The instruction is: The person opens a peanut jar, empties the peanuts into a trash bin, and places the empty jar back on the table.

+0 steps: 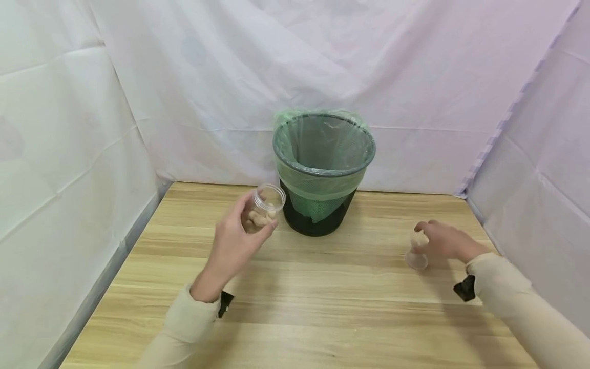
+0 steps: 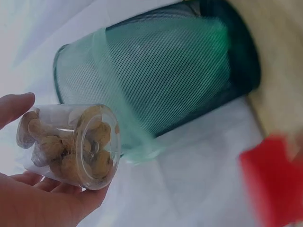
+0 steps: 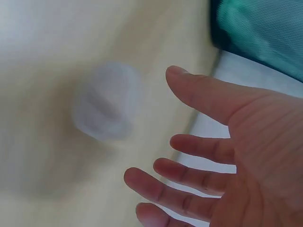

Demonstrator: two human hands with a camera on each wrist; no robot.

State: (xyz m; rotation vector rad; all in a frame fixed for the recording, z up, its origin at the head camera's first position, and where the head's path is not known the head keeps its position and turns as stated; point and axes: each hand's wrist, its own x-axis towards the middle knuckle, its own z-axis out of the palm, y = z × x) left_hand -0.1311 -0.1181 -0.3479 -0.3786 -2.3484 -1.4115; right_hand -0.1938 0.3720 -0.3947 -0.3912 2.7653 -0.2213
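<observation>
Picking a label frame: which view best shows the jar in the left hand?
Left wrist: the jar is large there, its brown contents distinct. Head shows it smaller, partly covered by the left hand. Right wrist doesn't show it.

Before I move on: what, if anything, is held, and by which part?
The left hand holds the clear jar around its side wall; the right hand is open and holds nothing.

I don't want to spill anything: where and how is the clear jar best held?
Likely round the jar's side, below its open mouth, coming from the left, as the left hand does: the wall is a plain cylinder, the mouth points mostly up, and the bin stands close on the right.
</observation>
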